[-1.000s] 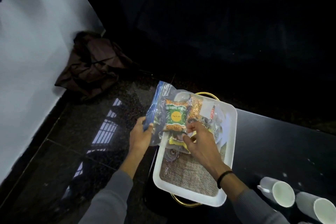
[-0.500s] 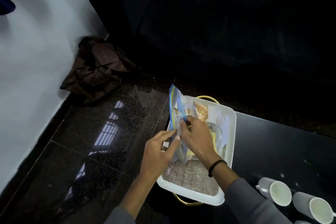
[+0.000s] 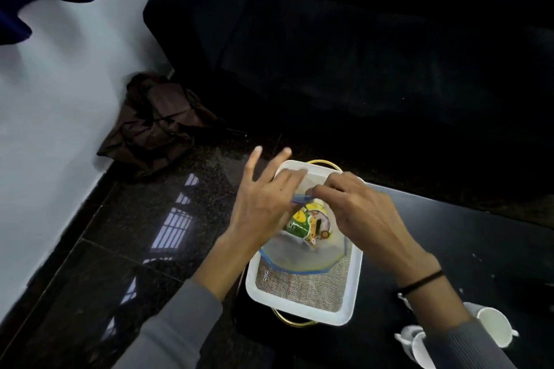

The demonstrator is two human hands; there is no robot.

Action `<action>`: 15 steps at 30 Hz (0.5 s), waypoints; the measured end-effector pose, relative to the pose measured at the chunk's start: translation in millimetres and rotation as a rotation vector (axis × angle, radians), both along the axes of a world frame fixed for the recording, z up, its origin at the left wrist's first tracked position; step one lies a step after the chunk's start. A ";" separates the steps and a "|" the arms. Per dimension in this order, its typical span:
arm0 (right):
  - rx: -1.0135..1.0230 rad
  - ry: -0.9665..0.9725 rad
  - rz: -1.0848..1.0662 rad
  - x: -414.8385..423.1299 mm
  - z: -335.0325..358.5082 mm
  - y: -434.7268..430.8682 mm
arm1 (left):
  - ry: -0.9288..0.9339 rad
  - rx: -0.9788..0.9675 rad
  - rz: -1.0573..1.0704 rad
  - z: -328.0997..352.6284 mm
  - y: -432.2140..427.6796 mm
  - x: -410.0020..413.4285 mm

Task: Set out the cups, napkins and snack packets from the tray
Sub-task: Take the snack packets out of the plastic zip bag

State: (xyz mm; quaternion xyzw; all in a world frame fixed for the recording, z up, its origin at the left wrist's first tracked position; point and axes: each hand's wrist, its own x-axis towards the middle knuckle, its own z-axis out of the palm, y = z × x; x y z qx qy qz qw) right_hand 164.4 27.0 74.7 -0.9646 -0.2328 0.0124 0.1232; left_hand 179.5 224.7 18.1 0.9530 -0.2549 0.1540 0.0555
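Note:
A white tray with gold handles sits at the left end of a black table, lined with burlap cloth. Over it lies a clear zip bag with a blue seal edge, holding green and yellow snack packets. My left hand and my right hand meet above the bag, both pinching its blue seal strip, with my left hand's outer fingers spread. Two white cups stand on the table at lower right, partly hidden by my right sleeve.
A dark sofa fills the far side. A crumpled brown bag lies on the glossy dark floor by the white wall. The table's left edge runs just beside the tray.
The zip bag stood upright between my hands and now lies lower over the tray. Both hands have moved to its top seal strip, and the view has shifted closer.

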 end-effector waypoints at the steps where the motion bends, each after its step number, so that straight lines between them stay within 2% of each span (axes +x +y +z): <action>1: 0.019 -0.027 -0.040 -1.6 -0.7 -3.1 | -0.008 -0.037 -0.043 2.8 -5.0 0.7; 3: 0.151 -0.065 -0.197 -8.1 -4.1 -6.4 | 0.083 -0.113 0.005 7.2 -17.8 -2.4; 5: 0.356 -0.071 -0.318 -17.8 -8.4 -6.1 | 0.255 -0.178 0.202 12.0 -31.0 -9.0; 8: 0.516 0.125 -0.399 -29.8 -16.9 -2.9 | 0.419 -0.290 0.395 11.7 -46.7 -17.3; 10: 0.627 0.414 -0.500 -37.8 -18.9 0.5 | 0.474 -0.324 0.399 8.3 -54.8 -21.6; 12: 0.826 0.668 -0.627 -42.9 -23.8 3.1 | 0.518 -0.323 0.342 6.5 -62.5 -27.5; 13: 0.890 0.720 -0.686 -43.4 -27.4 3.5 | 0.536 -0.326 0.292 5.7 -64.7 -29.7; 15: 0.928 0.704 -0.792 -40.7 -31.7 2.0 | 0.563 -0.368 0.182 5.9 -65.0 -34.9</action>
